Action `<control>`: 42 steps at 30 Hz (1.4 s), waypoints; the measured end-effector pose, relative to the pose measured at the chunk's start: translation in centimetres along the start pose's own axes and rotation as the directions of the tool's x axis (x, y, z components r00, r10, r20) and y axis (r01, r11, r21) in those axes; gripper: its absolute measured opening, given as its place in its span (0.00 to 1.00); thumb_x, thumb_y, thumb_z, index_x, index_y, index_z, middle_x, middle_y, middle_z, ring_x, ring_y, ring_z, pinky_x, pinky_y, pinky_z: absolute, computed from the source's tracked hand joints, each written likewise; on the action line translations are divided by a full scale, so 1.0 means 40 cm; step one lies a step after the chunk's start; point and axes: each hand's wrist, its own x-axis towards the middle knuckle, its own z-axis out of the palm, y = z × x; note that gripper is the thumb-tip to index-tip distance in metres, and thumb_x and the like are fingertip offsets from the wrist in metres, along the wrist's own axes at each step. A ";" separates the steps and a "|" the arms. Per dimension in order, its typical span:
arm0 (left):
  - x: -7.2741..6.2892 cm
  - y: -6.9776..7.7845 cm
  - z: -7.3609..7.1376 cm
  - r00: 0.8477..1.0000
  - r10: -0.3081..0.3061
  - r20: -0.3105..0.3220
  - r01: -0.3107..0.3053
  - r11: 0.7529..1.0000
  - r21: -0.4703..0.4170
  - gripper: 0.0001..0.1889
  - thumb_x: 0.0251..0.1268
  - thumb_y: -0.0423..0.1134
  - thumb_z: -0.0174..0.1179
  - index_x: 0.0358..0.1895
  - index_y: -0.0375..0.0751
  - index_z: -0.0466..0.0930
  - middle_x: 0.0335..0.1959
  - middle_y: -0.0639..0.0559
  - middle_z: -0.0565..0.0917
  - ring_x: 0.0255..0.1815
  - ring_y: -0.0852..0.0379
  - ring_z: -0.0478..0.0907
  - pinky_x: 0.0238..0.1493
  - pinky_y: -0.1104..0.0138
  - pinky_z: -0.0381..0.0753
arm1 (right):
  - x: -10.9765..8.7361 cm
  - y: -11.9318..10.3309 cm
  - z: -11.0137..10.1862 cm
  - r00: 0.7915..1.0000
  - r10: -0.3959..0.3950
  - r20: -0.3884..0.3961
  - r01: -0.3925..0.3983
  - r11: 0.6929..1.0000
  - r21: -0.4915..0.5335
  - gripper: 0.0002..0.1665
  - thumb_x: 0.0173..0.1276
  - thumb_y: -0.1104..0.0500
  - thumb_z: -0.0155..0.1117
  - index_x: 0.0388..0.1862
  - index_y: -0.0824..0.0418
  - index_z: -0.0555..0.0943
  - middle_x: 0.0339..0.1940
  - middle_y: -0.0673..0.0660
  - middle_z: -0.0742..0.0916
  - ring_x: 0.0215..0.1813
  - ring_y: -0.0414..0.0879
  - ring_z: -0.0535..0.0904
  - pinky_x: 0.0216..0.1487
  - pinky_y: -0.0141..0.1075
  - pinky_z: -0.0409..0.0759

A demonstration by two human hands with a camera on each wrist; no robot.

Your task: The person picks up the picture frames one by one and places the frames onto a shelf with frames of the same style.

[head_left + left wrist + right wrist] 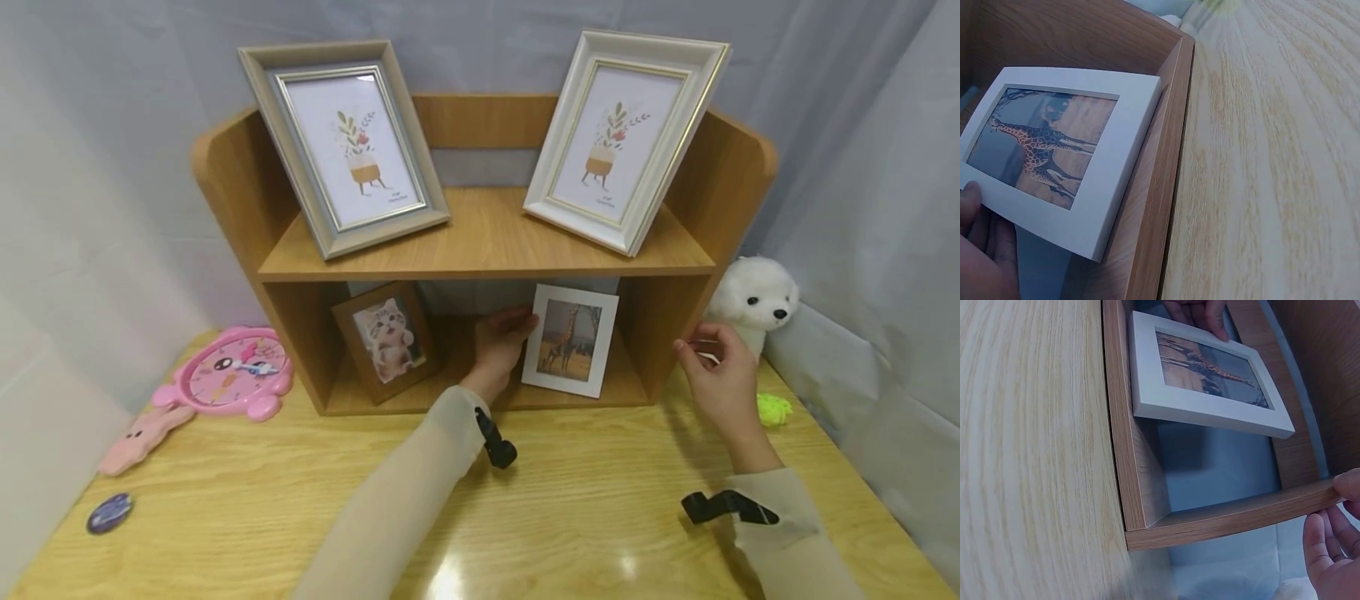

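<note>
A white picture frame with a giraffe photo stands tilted in the lower compartment of a wooden shelf. My left hand grips its left edge, thumb on the front face and fingers behind, as the left wrist view shows. At the shelf's right side panel, my right hand pinches the front edge: the thumb lies over the edge and the fingers sit against the outer face. Left of my left hand, a brown picture frame with a kitten photo leans in the same compartment.
Two larger frames, one grey-beige and one white, stand on the upper shelf. A pink clock, pink rabbit toy and dark oval object lie left. White plush and a yellow-green item are right.
</note>
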 end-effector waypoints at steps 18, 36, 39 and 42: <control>-0.028 0.026 -0.028 0.999 0.038 -0.001 -0.038 0.999 -0.005 0.13 0.64 0.31 0.66 0.50 0.29 0.84 0.45 0.41 0.86 0.49 0.50 0.83 0.54 0.62 0.82 | 0.000 -0.001 0.001 1.000 0.023 0.000 -0.023 1.000 -0.001 0.15 0.66 0.69 0.66 0.49 0.73 0.76 0.41 0.52 0.81 0.41 0.33 0.79 0.40 0.18 0.78; -0.080 0.066 -0.111 0.988 0.048 0.146 -0.064 0.992 0.109 0.15 0.67 0.34 0.64 0.54 0.30 0.81 0.49 0.42 0.85 0.52 0.49 0.81 0.55 0.59 0.81 | -0.003 -0.004 -0.001 1.000 0.017 -0.013 -0.017 1.000 -0.010 0.15 0.66 0.68 0.67 0.48 0.73 0.77 0.39 0.46 0.80 0.41 0.32 0.78 0.40 0.17 0.76; -0.092 0.077 -0.123 0.985 0.045 0.164 -0.064 0.992 0.112 0.15 0.68 0.34 0.63 0.54 0.30 0.81 0.50 0.42 0.85 0.50 0.49 0.81 0.54 0.60 0.82 | -0.002 -0.004 0.000 1.000 0.025 -0.013 -0.025 1.000 -0.015 0.15 0.66 0.68 0.67 0.49 0.73 0.77 0.39 0.46 0.80 0.41 0.32 0.78 0.40 0.18 0.76; -0.107 0.091 -0.137 0.982 0.036 0.188 -0.056 0.993 0.100 0.16 0.68 0.35 0.63 0.55 0.29 0.80 0.51 0.40 0.84 0.51 0.48 0.81 0.55 0.60 0.81 | -0.002 -0.003 0.001 0.999 0.034 -0.010 -0.034 0.999 -0.019 0.15 0.66 0.68 0.67 0.49 0.72 0.77 0.39 0.45 0.80 0.41 0.31 0.78 0.40 0.18 0.76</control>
